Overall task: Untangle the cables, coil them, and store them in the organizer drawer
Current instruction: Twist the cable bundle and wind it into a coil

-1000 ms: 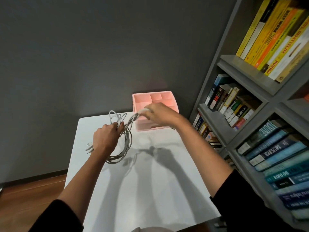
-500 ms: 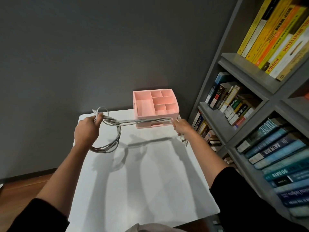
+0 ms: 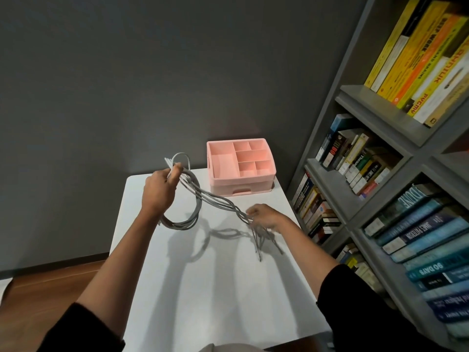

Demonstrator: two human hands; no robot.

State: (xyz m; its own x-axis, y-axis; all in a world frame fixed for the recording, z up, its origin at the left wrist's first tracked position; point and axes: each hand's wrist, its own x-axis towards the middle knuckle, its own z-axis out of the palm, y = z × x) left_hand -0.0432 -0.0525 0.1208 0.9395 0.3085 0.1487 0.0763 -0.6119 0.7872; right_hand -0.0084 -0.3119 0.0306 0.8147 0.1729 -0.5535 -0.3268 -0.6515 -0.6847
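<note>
A bundle of grey-white cables (image 3: 213, 199) stretches between my two hands above the white table (image 3: 215, 288). My left hand (image 3: 160, 190) grips the bundle near one end, raised over the table's far left, with a loop of cable hanging below it. My right hand (image 3: 266, 215) pinches the strands lower and nearer, and their loose ends dangle down toward the tabletop. The pink organizer (image 3: 215, 181) stands at the table's far edge, its top compartments showing nothing inside and its front drawer closed.
A grey bookshelf (image 3: 380, 118) packed with books runs along the right side, close to the table's right edge. A dark grey wall stands behind the table. Wooden floor (image 3: 38, 295) shows at the lower left.
My right hand has come down and toward me from beside the organizer, still holding the strands. My left hand stayed raised at the far left. The stretch of cable now slopes downward to the right.
</note>
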